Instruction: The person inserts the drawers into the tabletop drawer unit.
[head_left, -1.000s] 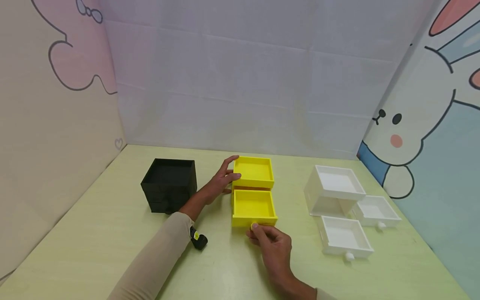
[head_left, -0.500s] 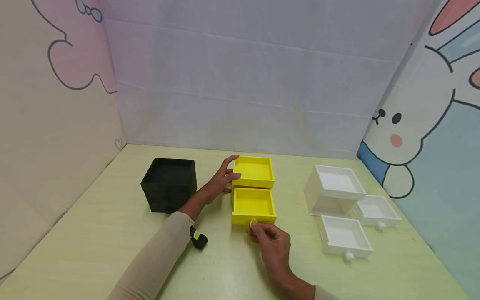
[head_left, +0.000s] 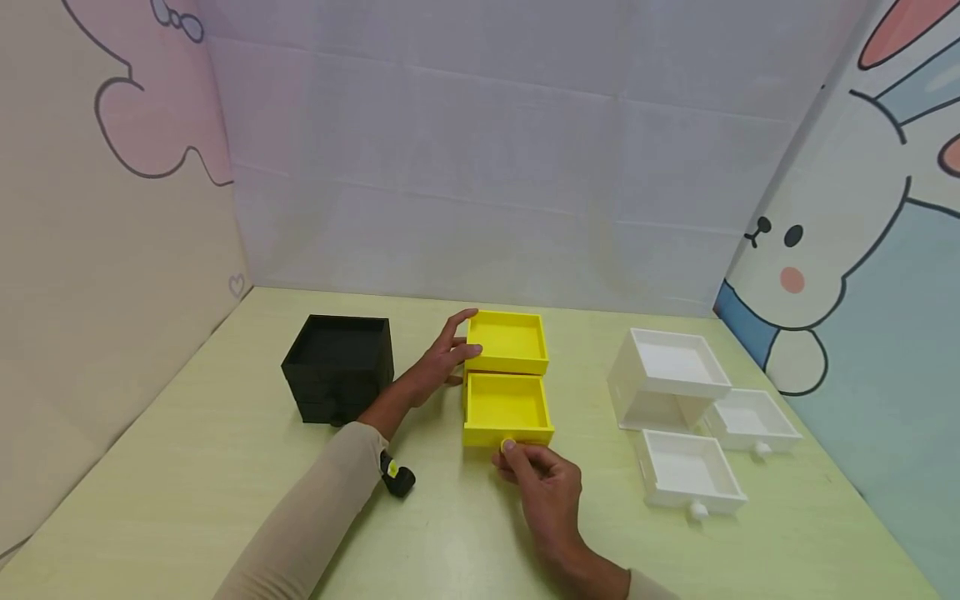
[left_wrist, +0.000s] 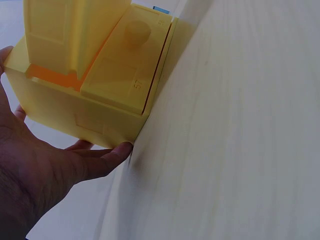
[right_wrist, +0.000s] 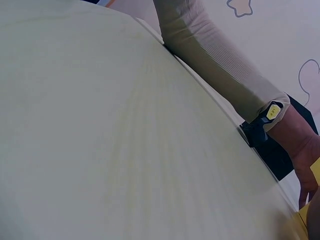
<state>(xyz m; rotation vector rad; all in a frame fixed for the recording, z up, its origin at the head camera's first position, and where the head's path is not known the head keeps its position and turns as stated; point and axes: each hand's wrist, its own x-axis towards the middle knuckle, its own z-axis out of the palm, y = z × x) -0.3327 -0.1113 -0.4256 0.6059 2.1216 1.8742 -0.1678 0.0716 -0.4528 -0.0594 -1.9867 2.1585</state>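
A small yellow cabinet [head_left: 507,337] stands mid-table, its upper drawer [head_left: 507,404] pulled out toward me. My left hand [head_left: 435,371] holds the cabinet's left side, fingertips over the top edge near the back corner. In the left wrist view that hand [left_wrist: 45,165] spreads along the side wall, below the jutting drawer [left_wrist: 47,35]; a lower drawer [left_wrist: 125,60] with a round knob sits in its slot. My right hand [head_left: 551,500] pinches the upper drawer's knob [head_left: 507,446] between thumb and fingers. The right wrist view shows mostly table, with only a sliver of that hand.
Left stands a black cabinet [head_left: 337,367], close behind the left forearm. To the right are a white cabinet [head_left: 667,375] with an open front and two white drawers lying out on the table, one nearer [head_left: 690,467] and one farther right [head_left: 753,421]. Printed cloth walls surround the table.
The yellow upper drawer has slid slightly inward, and the right hand has moved a little away from me with its knob. The left hand stays in place on the cabinet.
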